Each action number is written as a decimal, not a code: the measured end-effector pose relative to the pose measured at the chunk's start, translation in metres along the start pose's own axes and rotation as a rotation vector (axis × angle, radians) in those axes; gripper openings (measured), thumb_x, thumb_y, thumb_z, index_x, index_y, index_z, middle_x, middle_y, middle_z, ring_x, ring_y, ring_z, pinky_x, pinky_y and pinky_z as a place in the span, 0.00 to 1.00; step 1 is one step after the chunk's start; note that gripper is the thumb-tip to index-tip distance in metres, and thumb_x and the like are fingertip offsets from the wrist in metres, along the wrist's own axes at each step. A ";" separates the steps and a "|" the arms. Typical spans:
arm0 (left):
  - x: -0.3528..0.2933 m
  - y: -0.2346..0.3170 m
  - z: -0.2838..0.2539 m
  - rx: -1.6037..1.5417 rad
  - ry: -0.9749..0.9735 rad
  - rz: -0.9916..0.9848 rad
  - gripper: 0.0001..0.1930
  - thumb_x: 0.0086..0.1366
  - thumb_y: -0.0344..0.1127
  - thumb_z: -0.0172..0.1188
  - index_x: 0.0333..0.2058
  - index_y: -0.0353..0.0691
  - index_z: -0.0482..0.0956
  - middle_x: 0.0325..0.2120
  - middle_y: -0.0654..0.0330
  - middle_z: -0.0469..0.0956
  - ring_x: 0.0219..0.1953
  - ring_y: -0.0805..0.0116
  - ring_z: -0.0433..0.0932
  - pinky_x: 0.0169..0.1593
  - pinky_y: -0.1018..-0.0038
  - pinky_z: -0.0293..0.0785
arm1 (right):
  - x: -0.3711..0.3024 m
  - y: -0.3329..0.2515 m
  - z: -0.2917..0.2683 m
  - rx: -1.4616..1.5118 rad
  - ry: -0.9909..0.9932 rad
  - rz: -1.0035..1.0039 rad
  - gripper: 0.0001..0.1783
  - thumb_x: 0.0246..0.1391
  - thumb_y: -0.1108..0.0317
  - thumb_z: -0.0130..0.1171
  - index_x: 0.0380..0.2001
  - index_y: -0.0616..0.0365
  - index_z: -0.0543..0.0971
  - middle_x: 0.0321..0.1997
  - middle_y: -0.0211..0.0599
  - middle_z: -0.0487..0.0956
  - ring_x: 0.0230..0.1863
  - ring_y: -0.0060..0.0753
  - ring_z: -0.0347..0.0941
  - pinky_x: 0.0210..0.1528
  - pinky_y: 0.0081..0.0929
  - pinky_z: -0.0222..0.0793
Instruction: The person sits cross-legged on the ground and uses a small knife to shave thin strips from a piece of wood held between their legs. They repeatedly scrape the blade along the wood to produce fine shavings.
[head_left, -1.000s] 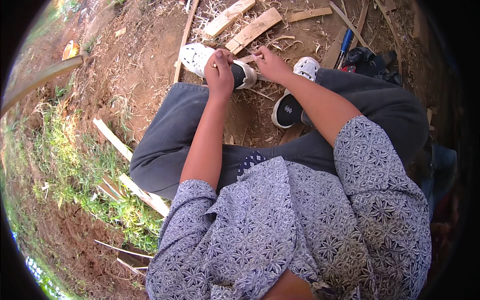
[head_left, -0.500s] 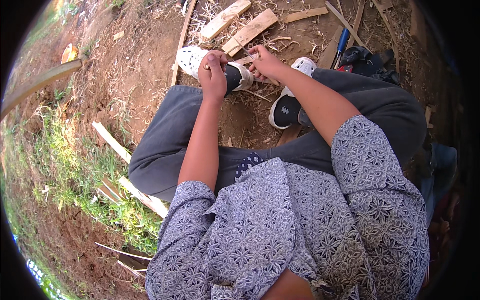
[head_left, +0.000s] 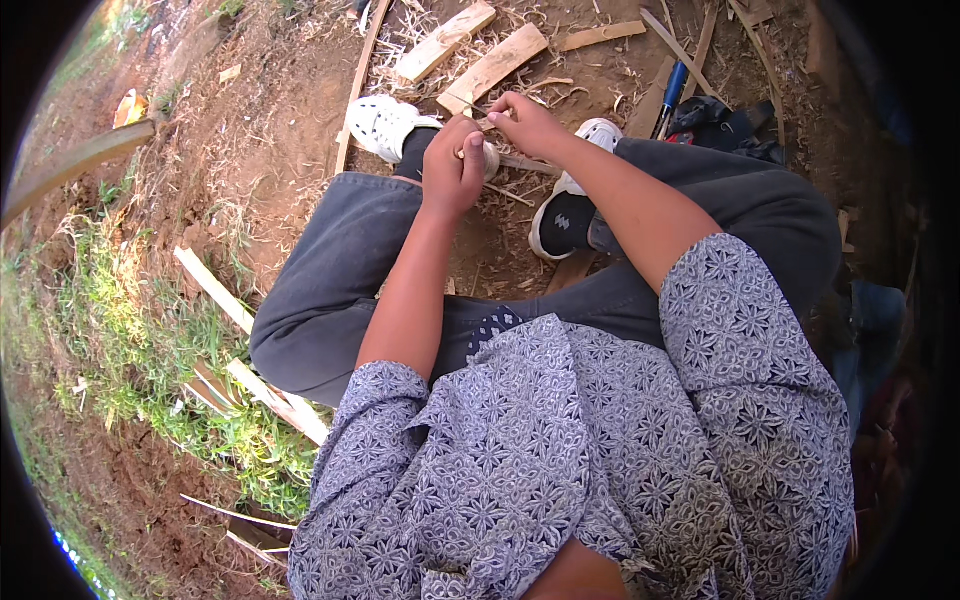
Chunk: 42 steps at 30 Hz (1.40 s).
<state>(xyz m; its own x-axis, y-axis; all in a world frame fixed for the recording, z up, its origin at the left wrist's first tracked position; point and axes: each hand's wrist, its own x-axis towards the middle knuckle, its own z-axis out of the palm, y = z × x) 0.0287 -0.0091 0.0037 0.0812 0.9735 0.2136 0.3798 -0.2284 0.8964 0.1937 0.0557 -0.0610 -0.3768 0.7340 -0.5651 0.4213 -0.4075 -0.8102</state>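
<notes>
Bamboo strip (head_left: 520,163), thin and pale, ran between the person's two hands above the white shoes, low over the reddish dirt. Left hand (head_left: 455,168) was clenched around its near end, thumb up. Right hand (head_left: 528,122) pinched the strip further along, fingers curled over it; whether it also held a tool I could not tell. White shoe (head_left: 385,125) lay just beside the left hand, the other shoe (head_left: 563,215) below the right wrist. Split wooden pieces (head_left: 492,68) lay beyond the hands, a blue-handled tool (head_left: 671,92) to the right, grass (head_left: 120,340) on the left.
</notes>
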 end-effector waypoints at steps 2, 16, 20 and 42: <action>-0.001 0.000 -0.001 -0.012 0.024 -0.017 0.21 0.80 0.42 0.46 0.29 0.32 0.69 0.25 0.53 0.68 0.27 0.56 0.70 0.36 0.65 0.68 | -0.007 -0.003 0.000 0.005 -0.034 0.029 0.17 0.66 0.54 0.59 0.47 0.56 0.77 0.31 0.39 0.82 0.29 0.32 0.79 0.33 0.36 0.74; -0.010 -0.008 0.002 -0.067 0.066 -0.052 0.21 0.80 0.41 0.46 0.28 0.33 0.68 0.24 0.53 0.67 0.27 0.54 0.69 0.36 0.64 0.68 | -0.020 -0.012 0.001 -0.310 0.076 -0.120 0.15 0.67 0.57 0.59 0.47 0.57 0.76 0.42 0.46 0.84 0.43 0.45 0.81 0.47 0.39 0.74; -0.011 -0.007 0.002 0.010 -0.005 -0.016 0.19 0.78 0.40 0.48 0.27 0.34 0.68 0.24 0.50 0.67 0.28 0.46 0.70 0.37 0.60 0.69 | -0.015 -0.024 0.004 -0.379 0.085 -0.035 0.15 0.65 0.56 0.59 0.45 0.55 0.76 0.41 0.49 0.84 0.44 0.50 0.81 0.48 0.43 0.74; -0.002 -0.009 -0.004 -0.077 0.166 -0.094 0.25 0.81 0.46 0.40 0.28 0.33 0.70 0.26 0.57 0.73 0.29 0.66 0.71 0.36 0.70 0.68 | -0.012 -0.037 -0.009 -0.335 -0.036 0.005 0.17 0.66 0.53 0.58 0.49 0.52 0.77 0.38 0.43 0.83 0.36 0.37 0.81 0.36 0.37 0.76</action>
<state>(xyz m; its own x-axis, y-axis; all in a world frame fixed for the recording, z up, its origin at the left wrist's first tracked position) 0.0214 -0.0090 -0.0033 -0.1065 0.9773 0.1833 0.3062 -0.1431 0.9411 0.1895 0.0668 -0.0227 -0.4009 0.7101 -0.5788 0.6685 -0.2053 -0.7148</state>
